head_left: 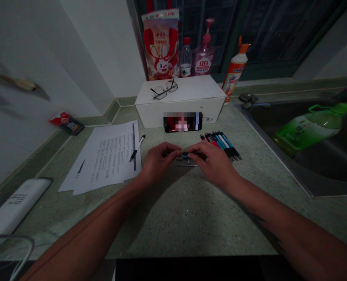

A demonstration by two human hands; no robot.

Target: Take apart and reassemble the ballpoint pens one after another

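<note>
On the speckled stone countertop (173, 210), printed papers (103, 156) lie to the left, a black-and-white pen (137, 148) resting on them. Center stage, the left hand (160, 162) and right hand (208, 162) pinch a small blue-and-black pen part (185, 155) between them, right above thin metal pieces (186, 164). Further right, a fanned row of pens (222, 145), then the steel sink (279, 158) holding a green bottle (311, 127). Behind, a white box (179, 103) carries glasses (164, 89) beneath the dark window (267, 31).
</note>
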